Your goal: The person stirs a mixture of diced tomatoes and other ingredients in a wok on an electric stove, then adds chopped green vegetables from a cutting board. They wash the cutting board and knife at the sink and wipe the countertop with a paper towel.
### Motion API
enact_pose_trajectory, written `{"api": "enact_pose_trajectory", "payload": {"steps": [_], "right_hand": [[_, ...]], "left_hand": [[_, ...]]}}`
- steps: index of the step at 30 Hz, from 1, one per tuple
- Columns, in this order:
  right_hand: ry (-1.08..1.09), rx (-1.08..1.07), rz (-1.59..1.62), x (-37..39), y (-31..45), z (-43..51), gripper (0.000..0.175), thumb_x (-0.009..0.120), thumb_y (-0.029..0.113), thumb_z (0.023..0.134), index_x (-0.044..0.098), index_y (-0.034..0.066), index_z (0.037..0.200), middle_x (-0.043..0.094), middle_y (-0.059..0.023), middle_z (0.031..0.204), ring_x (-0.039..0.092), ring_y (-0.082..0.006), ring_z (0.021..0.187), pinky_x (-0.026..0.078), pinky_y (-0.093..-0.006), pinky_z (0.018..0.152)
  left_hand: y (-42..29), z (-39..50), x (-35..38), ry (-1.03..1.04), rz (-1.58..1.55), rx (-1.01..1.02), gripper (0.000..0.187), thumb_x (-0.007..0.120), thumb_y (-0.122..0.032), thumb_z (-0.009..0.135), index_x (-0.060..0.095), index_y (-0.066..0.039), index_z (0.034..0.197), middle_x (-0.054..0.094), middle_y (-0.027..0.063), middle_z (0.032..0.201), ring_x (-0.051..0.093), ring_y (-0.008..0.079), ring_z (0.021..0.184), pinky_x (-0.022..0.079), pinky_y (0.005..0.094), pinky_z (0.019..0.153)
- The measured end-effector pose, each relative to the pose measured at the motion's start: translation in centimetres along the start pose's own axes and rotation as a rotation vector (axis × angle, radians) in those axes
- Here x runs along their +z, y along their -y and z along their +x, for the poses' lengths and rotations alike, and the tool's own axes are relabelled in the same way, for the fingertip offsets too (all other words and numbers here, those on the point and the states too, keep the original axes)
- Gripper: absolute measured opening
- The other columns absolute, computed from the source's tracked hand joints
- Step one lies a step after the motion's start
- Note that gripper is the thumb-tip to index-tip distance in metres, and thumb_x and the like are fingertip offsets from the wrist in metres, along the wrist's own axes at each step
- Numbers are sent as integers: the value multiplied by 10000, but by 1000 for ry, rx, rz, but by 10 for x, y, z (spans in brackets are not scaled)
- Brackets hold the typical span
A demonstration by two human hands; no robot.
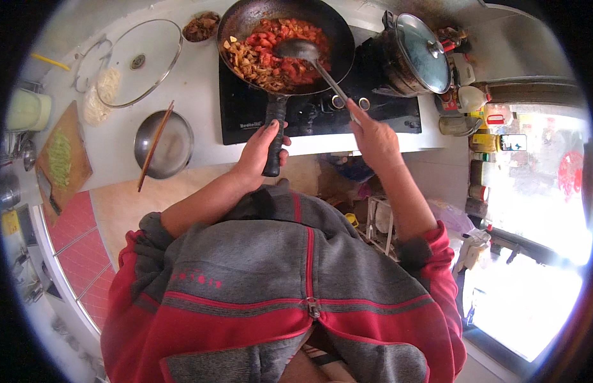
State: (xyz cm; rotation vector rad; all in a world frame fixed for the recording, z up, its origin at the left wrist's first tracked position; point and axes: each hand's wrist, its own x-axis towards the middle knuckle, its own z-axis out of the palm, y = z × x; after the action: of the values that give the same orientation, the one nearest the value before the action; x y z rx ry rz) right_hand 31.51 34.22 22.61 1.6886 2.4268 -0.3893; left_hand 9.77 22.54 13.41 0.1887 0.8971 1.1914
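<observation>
A black wok (243,21) sits on the left side of a black glass cooktop (248,115). My left hand (260,148) is wrapped around its dark handle (275,115). In my right hand (375,139) is the handle of a metal ladle (298,49), whose bowl rests among the food, dome side up. Chopped red tomato pieces (296,33) fill the wok's middle and right. Browned, sliced pieces of food (251,64) lie at its left and front; their kind I cannot tell.
A lidded pot (411,57) stands at the cooktop's right. Leftward are a glass lid (138,88), a steel bowl (174,143) with chopsticks (155,146) across it, and a cutting board (78,158) holding sliced green vegetable (60,158) and a knife (47,189). Bottles (471,99) line the right.
</observation>
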Motion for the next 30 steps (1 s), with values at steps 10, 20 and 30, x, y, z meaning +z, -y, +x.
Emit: {"api": "enact_pose_trajectory", "payload": {"steps": [10, 20, 30], "right_hand": [[9, -71, -35, 24, 19, 25, 471, 450, 323, 1016, 351, 298, 1476, 700, -192, 892, 692, -373, 770, 552, -476, 677], [274, 108, 756, -36, 7, -4, 419, 498, 228, 1020, 485, 155, 1432, 545, -53, 687, 520, -146, 593, 466, -314, 594], [157, 6, 913, 8, 21, 7, 418, 481, 153, 1020, 485, 109, 1435, 400, 56, 642, 362, -25, 489, 313, -218, 427]], "left_hand": [[3, 1, -2, 4, -24, -4, 487, 504, -451, 1002, 498, -63, 1298, 553, 32, 919, 521, 104, 681, 425, 246, 566], [2, -1, 0, -14, -8, 10, 475, 505, -448, 1002, 507, -70, 1290, 553, 30, 912, 519, 100, 659, 436, 240, 567], [3, 1, -4, -6, -26, 17, 463, 504, -450, 1003, 517, -72, 1270, 554, 25, 903, 522, 97, 676, 425, 239, 564]]}}
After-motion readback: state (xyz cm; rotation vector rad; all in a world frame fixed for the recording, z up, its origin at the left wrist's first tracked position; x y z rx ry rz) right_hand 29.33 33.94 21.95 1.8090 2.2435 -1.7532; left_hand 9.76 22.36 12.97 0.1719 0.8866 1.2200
